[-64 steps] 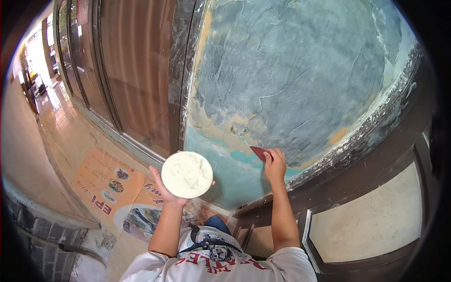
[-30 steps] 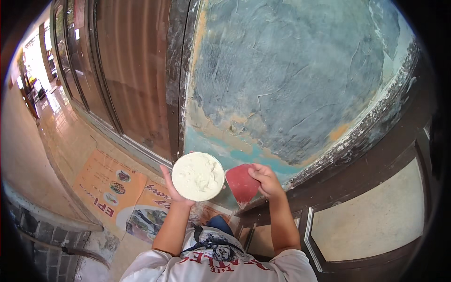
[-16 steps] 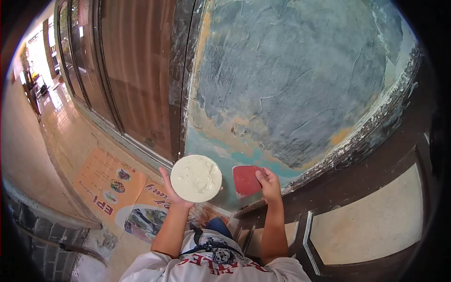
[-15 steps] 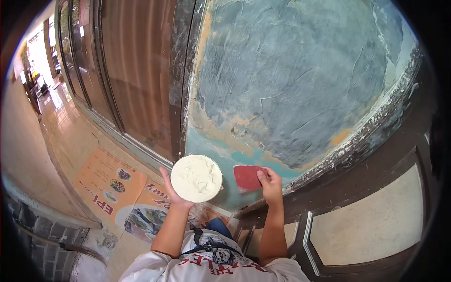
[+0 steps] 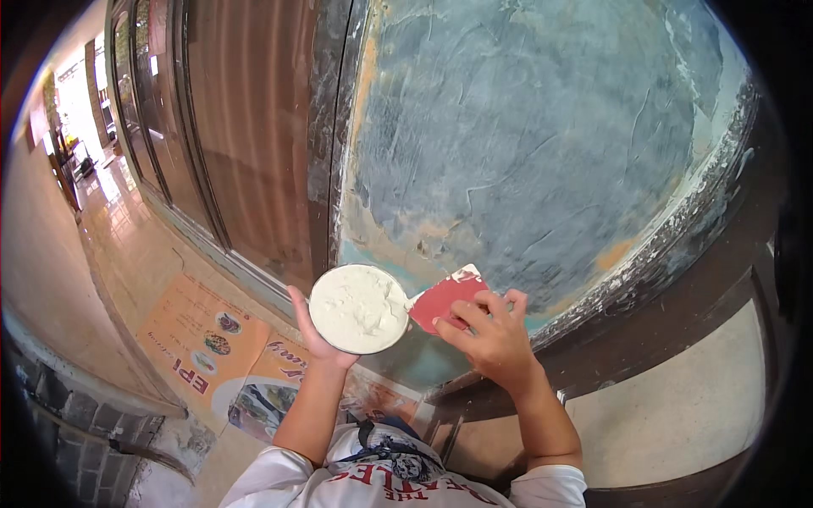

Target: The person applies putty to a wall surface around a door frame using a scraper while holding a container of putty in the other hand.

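Note:
My left hand (image 5: 318, 334) is wrapped round the side of a round tub of cream-white putty (image 5: 358, 309), its thumb up along the left rim. The putty's surface is lumpy, with a scooped rough patch toward the right. My right hand (image 5: 495, 337) grips a flat red putty spreader (image 5: 447, 302), fingers on its face. White putty clings along the spreader's upper left edge and far corner. Its left corner is at or very near the tub's right rim; I cannot tell if they touch. Beyond both hands stands the wall (image 5: 508, 144), coated in uneven grey-blue filler.
A brown framed door or window panel (image 5: 250, 127) stands left of the wall. On the right is dark wooden panelling with pale insets (image 5: 669, 406). An orange printed banner (image 5: 199, 330) lies on the tiled floor. A low brick structure (image 5: 89, 427) sits lower left.
My right hand has turned and brought the spreader left and up, close to the tub. White putty now shows along the spreader's edge. The tub has shifted slightly right and up.

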### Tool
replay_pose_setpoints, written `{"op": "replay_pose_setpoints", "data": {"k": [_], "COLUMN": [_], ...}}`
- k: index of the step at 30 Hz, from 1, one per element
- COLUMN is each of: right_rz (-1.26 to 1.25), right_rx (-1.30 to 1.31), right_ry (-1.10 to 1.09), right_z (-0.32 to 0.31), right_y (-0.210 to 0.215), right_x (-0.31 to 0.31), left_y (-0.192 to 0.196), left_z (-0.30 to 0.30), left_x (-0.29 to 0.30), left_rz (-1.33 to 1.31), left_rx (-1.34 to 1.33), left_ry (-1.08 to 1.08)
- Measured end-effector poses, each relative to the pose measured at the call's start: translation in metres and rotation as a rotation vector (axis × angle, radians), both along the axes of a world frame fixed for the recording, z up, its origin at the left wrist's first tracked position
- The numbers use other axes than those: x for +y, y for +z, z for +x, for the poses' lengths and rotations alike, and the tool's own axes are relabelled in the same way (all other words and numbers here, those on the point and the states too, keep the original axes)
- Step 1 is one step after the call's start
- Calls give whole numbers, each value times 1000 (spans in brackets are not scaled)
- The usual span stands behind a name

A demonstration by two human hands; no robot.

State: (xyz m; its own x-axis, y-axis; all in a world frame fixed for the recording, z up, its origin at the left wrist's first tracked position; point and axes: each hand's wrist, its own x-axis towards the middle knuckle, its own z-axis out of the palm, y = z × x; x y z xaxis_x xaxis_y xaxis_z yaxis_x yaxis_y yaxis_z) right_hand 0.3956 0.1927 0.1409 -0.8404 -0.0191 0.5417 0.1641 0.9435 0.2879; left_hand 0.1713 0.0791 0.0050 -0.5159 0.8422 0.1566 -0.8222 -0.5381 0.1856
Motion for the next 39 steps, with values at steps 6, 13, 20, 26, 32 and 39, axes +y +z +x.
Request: {"op": "replay_pose_setpoints", "data": {"k": [6, 13, 20, 26, 32, 39], "right_rz": [103, 159, 110, 77, 12, -43], "right_rx": [-99, -128, -84, -89, -12, 128], "right_ry": [85, 98, 106, 88, 78, 23], "right_z": [-3, 3, 5, 8, 6, -7], "right_y": [15, 19, 27, 23, 24, 18], "right_x": [15, 31, 39, 42, 37, 31], "left_y": [15, 32, 33, 27, 25, 31], "left_z": [3, 19, 28, 27, 24, 6], "left_x": [8, 22, 25, 21, 22, 25], "left_rz": [28, 38, 57, 45, 56, 36], "left_rx": [11, -24, -16, 11, -17, 41], "left_ry": [9, -30, -8, 11, -25, -116]}}
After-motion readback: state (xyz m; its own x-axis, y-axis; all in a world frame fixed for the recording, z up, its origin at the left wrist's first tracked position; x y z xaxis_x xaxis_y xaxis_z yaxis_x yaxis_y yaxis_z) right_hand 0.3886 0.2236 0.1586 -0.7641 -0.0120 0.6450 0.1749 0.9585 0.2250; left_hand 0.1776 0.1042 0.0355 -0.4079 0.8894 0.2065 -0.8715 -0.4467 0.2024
